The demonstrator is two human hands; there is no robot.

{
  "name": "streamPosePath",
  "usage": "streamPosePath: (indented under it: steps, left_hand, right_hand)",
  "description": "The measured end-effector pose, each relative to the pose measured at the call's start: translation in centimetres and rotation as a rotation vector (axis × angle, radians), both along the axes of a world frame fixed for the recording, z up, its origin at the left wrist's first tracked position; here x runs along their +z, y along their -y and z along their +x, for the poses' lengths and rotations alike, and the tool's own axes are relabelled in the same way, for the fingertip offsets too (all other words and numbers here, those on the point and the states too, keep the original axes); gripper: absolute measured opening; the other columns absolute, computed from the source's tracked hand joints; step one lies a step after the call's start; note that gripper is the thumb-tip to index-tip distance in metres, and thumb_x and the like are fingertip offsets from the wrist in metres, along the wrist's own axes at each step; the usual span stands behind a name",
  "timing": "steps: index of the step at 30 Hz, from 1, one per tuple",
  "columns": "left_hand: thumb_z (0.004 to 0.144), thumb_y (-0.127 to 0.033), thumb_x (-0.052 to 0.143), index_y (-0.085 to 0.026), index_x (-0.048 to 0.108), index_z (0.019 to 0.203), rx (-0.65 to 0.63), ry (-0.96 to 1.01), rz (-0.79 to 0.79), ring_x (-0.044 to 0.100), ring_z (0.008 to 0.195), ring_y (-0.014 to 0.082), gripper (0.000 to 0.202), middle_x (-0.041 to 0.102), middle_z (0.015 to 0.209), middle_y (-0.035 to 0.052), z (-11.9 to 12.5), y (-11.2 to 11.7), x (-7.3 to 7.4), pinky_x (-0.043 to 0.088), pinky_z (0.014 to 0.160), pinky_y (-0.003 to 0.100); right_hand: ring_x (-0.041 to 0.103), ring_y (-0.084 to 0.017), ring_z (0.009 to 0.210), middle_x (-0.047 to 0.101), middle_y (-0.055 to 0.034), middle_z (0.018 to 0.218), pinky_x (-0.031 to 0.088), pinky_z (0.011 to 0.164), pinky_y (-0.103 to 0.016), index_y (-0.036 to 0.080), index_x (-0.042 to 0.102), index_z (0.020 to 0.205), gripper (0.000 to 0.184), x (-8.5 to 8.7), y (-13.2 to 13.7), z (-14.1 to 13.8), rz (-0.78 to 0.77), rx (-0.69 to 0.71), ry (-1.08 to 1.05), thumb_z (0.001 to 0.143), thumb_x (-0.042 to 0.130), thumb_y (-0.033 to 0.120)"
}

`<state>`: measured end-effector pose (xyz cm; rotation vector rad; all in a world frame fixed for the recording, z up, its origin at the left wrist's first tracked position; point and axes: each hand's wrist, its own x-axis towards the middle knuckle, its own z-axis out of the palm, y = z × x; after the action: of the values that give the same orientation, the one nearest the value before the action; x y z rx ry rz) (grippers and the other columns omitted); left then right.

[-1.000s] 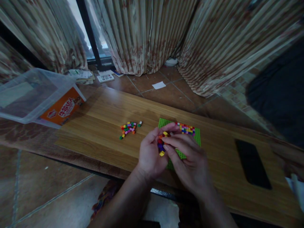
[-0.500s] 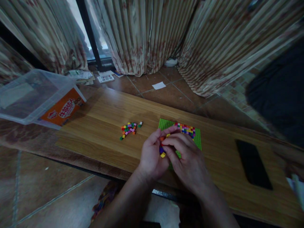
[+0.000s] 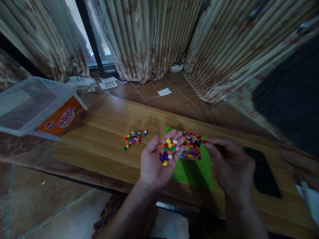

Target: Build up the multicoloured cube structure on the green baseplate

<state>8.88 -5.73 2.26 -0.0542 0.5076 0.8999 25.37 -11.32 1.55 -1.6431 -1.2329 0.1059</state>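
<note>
Left hand (image 3: 155, 164): palm up, fingers extended and slightly cupped, not clenched. You carry a scatter of loose blocks (image 3: 169, 146) on the palm and finger bases: yellow, orange, green, white, pink and dark purple. They rest there unpinched. Your fingertips lie over the upper left part of the green baseplate (image 3: 206, 167), hiding some of it.

Right hand (image 3: 231, 164): you grasp one small red block (image 3: 204, 141) between thumb and forefinger. It sits at the right edge of the block mosaic (image 3: 193, 146), toward the baseplate's upper right corner in view; you cannot tell from this angle whether it touches the studs.

Mosaic: tight multicoloured rows fill the far middle part of the baseplate. The near part shows bare green studs, partly under your hands' shadow.

Left of your left hand, well apart from the baseplate, a pile of blocks (image 3: 133, 137) lies on the wooden tabletop (image 3: 104, 129); a white and a green piece lie just beside it.

Surroundings: a black slab (image 3: 265, 176), phone-like, lies flat, partly behind your right hand. A clear plastic box (image 3: 37, 103) with an orange label (image 3: 62, 118) stands at the tabletop's left end.
</note>
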Motion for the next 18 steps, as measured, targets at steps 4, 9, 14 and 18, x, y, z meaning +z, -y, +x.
streamPosePath:
  steps: [4,9,14,18]
  left_hand:
    - [0.093,-0.034,0.045,-0.006,0.072,0.1,0.046,-0.055,-0.019,0.067,0.106,0.0252,0.039,0.071,0.115,0.0172,0.0,-0.2,0.0,0.05,0.096,0.035]
    - [0.092,-0.033,0.046,-0.007,0.072,0.096,0.093,-0.146,-0.067,0.07,0.095,0.0223,0.037,0.073,0.106,0.0154,0.1,-0.4,-0.2,0.054,0.089,0.033]
    - [0.091,-0.033,0.049,-0.007,0.072,0.094,0.106,-0.166,-0.104,0.07,0.09,0.0205,0.035,0.074,0.099,0.0145,0.1,-0.4,-0.1,0.055,0.085,0.031]
    - [0.09,-0.034,0.05,-0.007,0.072,0.094,0.104,-0.155,-0.1,0.07,0.089,0.0206,0.035,0.074,0.099,0.0148,0.0,-0.4,-0.1,0.055,0.084,0.031]
  right_hand:
    - [0.061,-0.016,0.075,0.068,-0.0017,0.085,0.049,0.066,-0.03,0.022,0.071,0.084,0.012,-1.8,-0.2,1.5,-0.11,0.026,0.044,0.085,0.067,0.033]
    - [0.061,-0.017,0.078,0.067,-0.0031,0.09,0.05,0.071,-0.033,0.022,0.072,0.087,0.012,-3.0,-0.5,1.3,-0.158,0.064,0.089,0.086,0.065,0.032]
    - [0.062,-0.017,0.083,0.067,-0.0035,0.093,0.05,0.076,-0.034,0.023,0.072,0.088,0.011,-2.9,-0.6,1.1,-0.162,0.078,0.125,0.088,0.064,0.03]
    - [0.063,-0.018,0.083,0.067,-0.004,0.093,0.051,0.076,-0.035,0.022,0.073,0.089,0.012,-2.8,-0.7,1.2,-0.151,0.063,0.142,0.088,0.064,0.03]
